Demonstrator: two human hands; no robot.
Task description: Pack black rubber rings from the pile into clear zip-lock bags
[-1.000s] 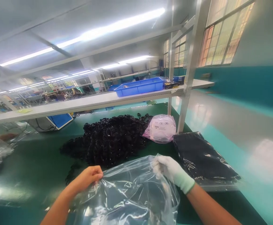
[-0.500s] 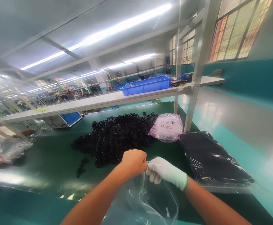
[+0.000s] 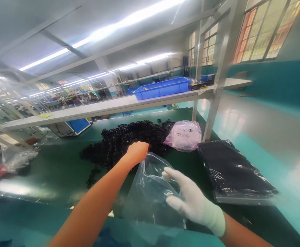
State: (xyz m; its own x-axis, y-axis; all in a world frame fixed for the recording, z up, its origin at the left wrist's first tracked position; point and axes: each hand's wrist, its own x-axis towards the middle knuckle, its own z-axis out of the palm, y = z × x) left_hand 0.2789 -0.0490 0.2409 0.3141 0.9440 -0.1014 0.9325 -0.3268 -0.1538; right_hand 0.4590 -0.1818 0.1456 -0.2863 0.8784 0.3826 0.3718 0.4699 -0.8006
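Plastic bag, clear, pinched at rim by my L hand; gloved R hand spread. Mouth could collapse b/c only 1 hand's gripping.

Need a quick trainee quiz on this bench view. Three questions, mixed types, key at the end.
1. True or false: both of the person's hands are gloved.

2. Multiple choice: as seen in the picture, where does the heap of black loops lie relative to the pink-wrapped package?
A) to its left
B) to its right
C) on top of it

3. Fill in the blank: the ____ hand is closed on the upper edge of the clear plastic bag.

Key:
1. False: only the right hand is gloved; the left hand is bare.
2. A
3. left
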